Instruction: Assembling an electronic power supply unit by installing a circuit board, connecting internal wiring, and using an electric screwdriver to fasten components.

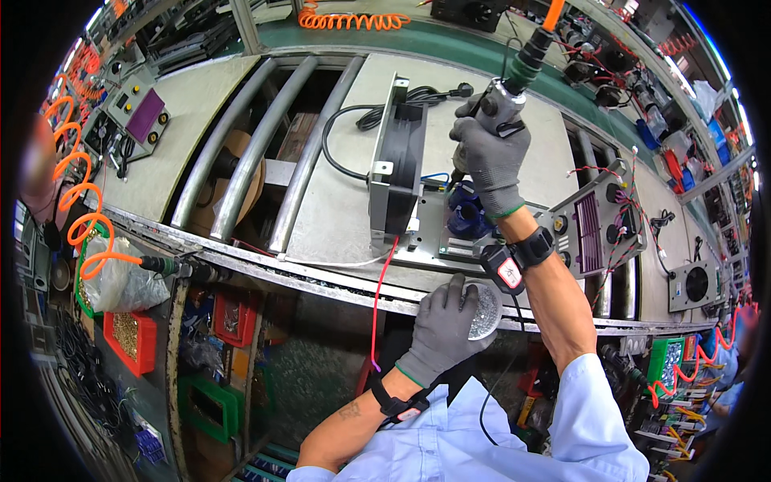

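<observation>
My gloved right hand is wrapped round a silver air screwdriver, its lower end reaching down toward a dark blue wound coil. The coil sits on a grey metal base plate. An upright grey panel with a black fan housing stands at the left of that plate. Whether the screwdriver's tip touches anything is hard to see. At the bench's front edge, my gloved left hand holds a round dish of small shiny screws, fingers curled over its rim. A red wire hangs from the unit.
A black power cord lies behind the panel. Metal rollers cross the line at left. Another unit with a purple grille stands at right. An orange coiled hose hangs far left, above a red bin.
</observation>
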A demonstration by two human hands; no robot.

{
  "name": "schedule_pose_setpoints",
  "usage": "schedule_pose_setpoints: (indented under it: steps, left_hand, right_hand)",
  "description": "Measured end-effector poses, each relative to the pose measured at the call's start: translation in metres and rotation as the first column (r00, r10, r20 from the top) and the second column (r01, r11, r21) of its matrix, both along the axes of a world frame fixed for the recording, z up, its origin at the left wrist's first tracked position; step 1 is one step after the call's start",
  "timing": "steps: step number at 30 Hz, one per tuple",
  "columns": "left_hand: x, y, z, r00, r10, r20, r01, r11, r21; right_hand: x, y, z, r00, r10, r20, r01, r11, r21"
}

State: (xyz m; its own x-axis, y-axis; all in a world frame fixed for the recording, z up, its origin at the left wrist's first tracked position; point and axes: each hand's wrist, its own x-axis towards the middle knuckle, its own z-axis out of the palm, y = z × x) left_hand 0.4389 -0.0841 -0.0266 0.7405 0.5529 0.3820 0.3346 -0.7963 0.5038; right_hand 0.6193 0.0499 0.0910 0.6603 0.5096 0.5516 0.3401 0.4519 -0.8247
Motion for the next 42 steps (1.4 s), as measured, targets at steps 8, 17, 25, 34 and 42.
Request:
schedule_pose_setpoints:
  steps: [8, 17, 25, 34, 42]
  left_hand:
    - [0.001, -0.001, -0.001, 1.0, -0.008, -0.017, 0.008, 1.0, 0.007]
    - [0.0, -0.004, 0.005, 1.0, -0.019, -0.001, 0.019, 0.999, 0.035]
    - [0.0, -0.004, 0.02, 1.0, -0.022, -0.009, 0.023, 0.998, 0.055]
    - [-0.001, 0.024, 0.028, 0.989, -0.138, -0.059, 0.139, 0.99, 0.01]
    - [0.008, 0.033, 0.023, 0.991, -0.121, -0.05, 0.115, 0.988, -0.1]
  right_hand:
    - [0.005, -0.003, -0.004, 0.998, 0.054, -0.017, -0.055, 0.996, -0.072]
    - [0.003, 0.008, -0.006, 0.999, -0.023, 0.046, 0.026, 0.998, -0.063]
    - [0.05, 0.084, 0.067, 0.967, -0.163, -0.195, 0.146, 0.984, -0.099]
    - [0.244, 0.137, 0.131, 0.868, -0.496, -0.024, 0.413, 0.748, -0.519]
    - [0.387, 0.17, 0.14, 0.495, -0.106, 0.862, 0.757, 0.539, -0.368]
